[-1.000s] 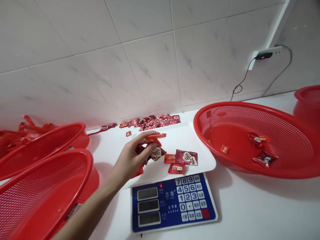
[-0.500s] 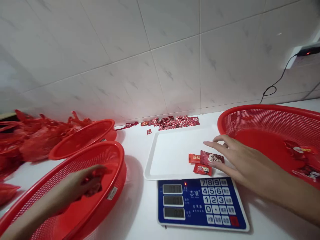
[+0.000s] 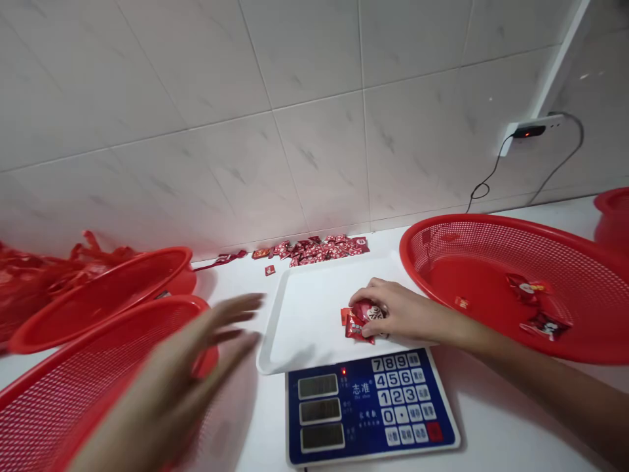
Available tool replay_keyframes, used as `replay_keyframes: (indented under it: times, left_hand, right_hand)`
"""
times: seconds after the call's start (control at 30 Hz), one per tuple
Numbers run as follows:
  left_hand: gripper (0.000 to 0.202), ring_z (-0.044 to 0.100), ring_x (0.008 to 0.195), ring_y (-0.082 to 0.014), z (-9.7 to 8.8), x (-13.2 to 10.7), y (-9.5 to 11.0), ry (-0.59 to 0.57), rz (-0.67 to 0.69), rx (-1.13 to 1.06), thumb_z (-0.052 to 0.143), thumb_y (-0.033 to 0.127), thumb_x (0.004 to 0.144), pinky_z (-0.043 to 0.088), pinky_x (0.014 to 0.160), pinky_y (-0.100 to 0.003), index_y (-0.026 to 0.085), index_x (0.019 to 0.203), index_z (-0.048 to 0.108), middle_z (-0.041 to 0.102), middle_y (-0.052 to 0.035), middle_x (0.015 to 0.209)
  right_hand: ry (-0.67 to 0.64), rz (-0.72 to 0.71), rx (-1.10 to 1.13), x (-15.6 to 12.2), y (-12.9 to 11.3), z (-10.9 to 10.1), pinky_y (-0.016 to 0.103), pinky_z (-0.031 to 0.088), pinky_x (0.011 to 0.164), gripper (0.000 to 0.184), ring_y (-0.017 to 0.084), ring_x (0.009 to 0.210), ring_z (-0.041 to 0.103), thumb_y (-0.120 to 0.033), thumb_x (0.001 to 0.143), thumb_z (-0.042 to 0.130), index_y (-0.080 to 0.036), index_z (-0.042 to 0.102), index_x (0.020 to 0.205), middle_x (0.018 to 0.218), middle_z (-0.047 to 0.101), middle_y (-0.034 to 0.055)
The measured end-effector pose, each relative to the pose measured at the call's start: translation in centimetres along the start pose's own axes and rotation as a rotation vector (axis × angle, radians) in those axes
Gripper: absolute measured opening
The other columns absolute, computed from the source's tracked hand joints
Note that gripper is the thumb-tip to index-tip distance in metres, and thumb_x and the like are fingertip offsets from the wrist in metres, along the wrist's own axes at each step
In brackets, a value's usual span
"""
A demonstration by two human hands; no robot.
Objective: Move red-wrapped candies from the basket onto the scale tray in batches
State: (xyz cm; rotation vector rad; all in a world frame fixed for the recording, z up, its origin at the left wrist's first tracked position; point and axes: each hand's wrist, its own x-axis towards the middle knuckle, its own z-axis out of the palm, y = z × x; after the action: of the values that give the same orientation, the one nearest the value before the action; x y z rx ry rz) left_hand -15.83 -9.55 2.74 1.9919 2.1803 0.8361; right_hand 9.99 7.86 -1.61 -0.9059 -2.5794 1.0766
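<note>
My right hand [image 3: 398,313] is on the white tray [image 3: 302,295] of a digital scale [image 3: 363,413]. Its fingers and thumb close around small red snack packets [image 3: 361,321], bunching them together. One packet is dark red with a pale printed emblem; others are brighter red, partly hidden by the fingers. My left hand [image 3: 191,373], smeared by motion, is in the air at the tray's left edge, over the rim of the near left red basket [image 3: 187,303]. Its fingers are stretched and apart, with nothing visible in them.
A large red basket [image 3: 491,226] at right holds a few packets [image 3: 545,326]. Behind the tray, several small red packets [image 3: 319,249] lie against the tiled wall. Another red basket [image 3: 162,259] and red plastic bags [image 3: 29,282] are at left. A cable [image 3: 484,180] hangs from a socket.
My left hand has come out of the left basket toward the tray, its fingers now spread. My right hand has closed on the packets on the tray. The view has shifted right.
</note>
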Motion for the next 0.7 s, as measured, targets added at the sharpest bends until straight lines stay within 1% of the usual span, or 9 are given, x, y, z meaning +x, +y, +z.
replay_keyframes:
  times: [0.07,0.13,0.2,0.3,0.4,0.47,0.53,0.6,0.7]
  left_hand:
    - [0.054,0.057,0.123,-0.0286,3.6,1.6,3.7,-0.249,0.120,-0.001,0.049,0.058,0.094,0.056,0.096,-0.041,0.037,0.143,0.040,0.052,-0.0038,0.143]
    - [0.064,0.043,0.136,-0.0317,6.9,3.6,6.0,-0.382,0.240,0.034,0.049,0.054,0.096,0.047,0.105,-0.048,0.035,0.152,0.024,0.039,-0.0100,0.153]
    - [0.065,0.041,0.136,-0.0345,9.3,5.5,7.0,-0.438,0.297,0.103,0.049,0.047,0.098,0.045,0.104,-0.053,0.033,0.154,0.020,0.037,-0.0143,0.153]
    - [0.053,0.053,0.120,-0.0375,11.3,7.2,6.9,-0.457,0.373,0.257,0.055,0.039,0.096,0.050,0.092,-0.057,0.033,0.146,0.039,0.048,-0.0145,0.141]
    - [0.048,0.057,0.107,-0.0356,12.3,7.7,5.7,-0.401,0.513,0.340,0.057,0.030,0.093,0.053,0.083,-0.055,0.035,0.140,0.048,0.055,-0.0124,0.129]
    - [0.046,0.058,0.102,-0.0326,12.6,7.6,5.0,-0.346,0.586,0.310,0.054,0.027,0.094,0.054,0.082,-0.052,0.034,0.139,0.048,0.057,-0.0122,0.123]
    - [0.038,0.059,0.096,-0.0304,12.9,7.6,4.7,-0.315,0.605,0.263,0.050,0.026,0.095,0.055,0.081,-0.050,0.029,0.133,0.054,0.057,-0.0126,0.115]
    - [0.030,0.060,0.089,-0.0279,13.0,7.6,4.7,-0.311,0.588,0.221,0.044,0.026,0.097,0.056,0.077,-0.046,0.026,0.124,0.059,0.057,-0.0119,0.107]
    - [0.032,0.061,0.075,-0.0220,12.9,7.5,4.7,-0.323,0.534,0.174,0.033,0.023,0.099,0.055,0.069,-0.040,0.024,0.115,0.062,0.054,-0.0097,0.100]
  right_hand:
    - [0.057,-0.074,0.003,0.2,0.3,0.9,0.035,0.046,0.091,0.041,0.023,0.101,0.057,-0.029,0.081,0.069,-0.021,0.064,0.121,0.112,0.059,0.0084]
    - [0.131,-0.112,0.045,-0.1,0.5,1.4,0.037,0.047,0.092,0.042,0.023,0.105,0.057,-0.023,0.081,0.066,-0.019,0.060,0.123,0.113,0.060,0.0098]
    - [0.190,-0.076,0.170,-1.1,0.7,1.1,0.037,0.050,0.090,0.049,0.024,0.106,0.059,-0.021,0.080,0.065,-0.018,0.054,0.128,0.116,0.061,0.0111]
    - [0.298,0.028,0.274,-3.4,2.0,-2.0,0.038,0.053,0.090,0.057,0.024,0.109,0.061,-0.028,0.085,0.062,-0.019,0.045,0.139,0.123,0.061,0.0125]
    - [0.415,0.123,0.050,-6.1,5.8,-7.8,0.040,0.048,0.100,0.044,0.024,0.114,0.059,-0.034,0.091,0.052,-0.021,0.055,0.132,0.126,0.062,0.0106]
    - [0.314,0.286,-0.077,-7.7,9.6,-11.5,0.043,0.045,0.103,0.049,0.029,0.122,0.055,-0.039,0.089,0.053,-0.019,0.055,0.133,0.134,0.057,0.0133]
    - [0.121,0.521,-0.155,-8.9,13.2,-13.9,0.046,0.042,0.105,0.069,0.035,0.130,0.048,-0.044,0.082,0.061,-0.011,0.049,0.140,0.145,0.046,0.0200]
    - [-0.065,0.645,-0.231,-9.7,15.7,-14.8,0.045,0.035,0.111,0.090,0.038,0.136,0.040,-0.046,0.069,0.073,-0.007,0.044,0.145,0.147,0.043,0.0226]
    - [-0.274,0.775,-0.284,-10.2,16.7,-13.7,0.046,0.035,0.110,0.122,0.042,0.137,0.036,-0.048,0.050,0.084,-0.008,0.031,0.152,0.152,0.033,0.0240]
